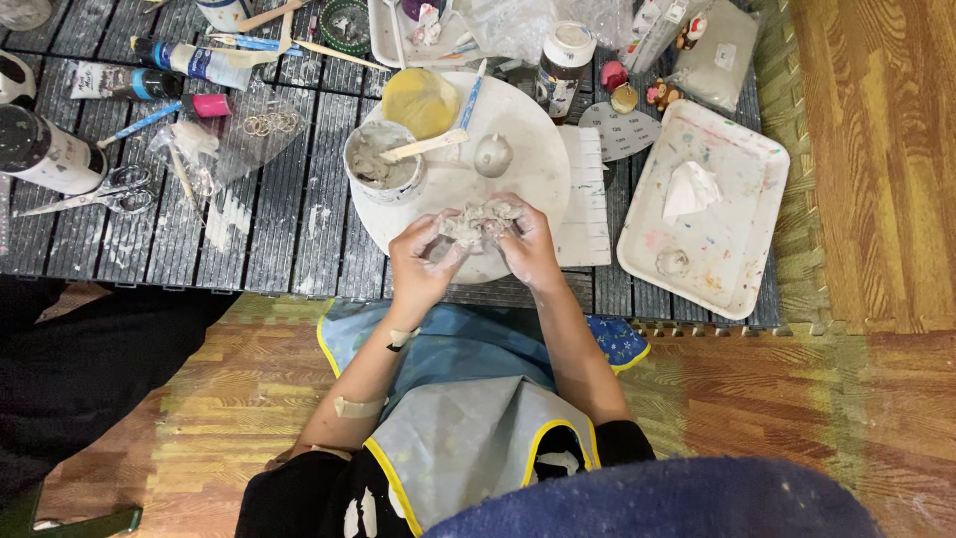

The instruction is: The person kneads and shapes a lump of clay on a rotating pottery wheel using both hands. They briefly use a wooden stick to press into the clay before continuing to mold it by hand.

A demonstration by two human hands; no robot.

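Note:
A lump of grey clay (480,220) is squeezed between both my hands over the near edge of a round white board (528,164). My left hand (423,261) grips its left side and my right hand (528,244) grips its right side. Both hands are smeared with clay. On the board behind them stand a small pear-shaped clay piece (492,155), a white cup (382,162) of grey slurry with a wooden stick (423,147) in it, and a yellow sponge (421,101).
A paint-spattered white tray (705,214) with crumpled tissue lies to the right. Scissors (95,192), paint tubes, brushes and bottles crowd the dark slatted mat (269,229) at left and back. A dark-clothed person (80,369) sits at left. My apron (468,399) covers my lap.

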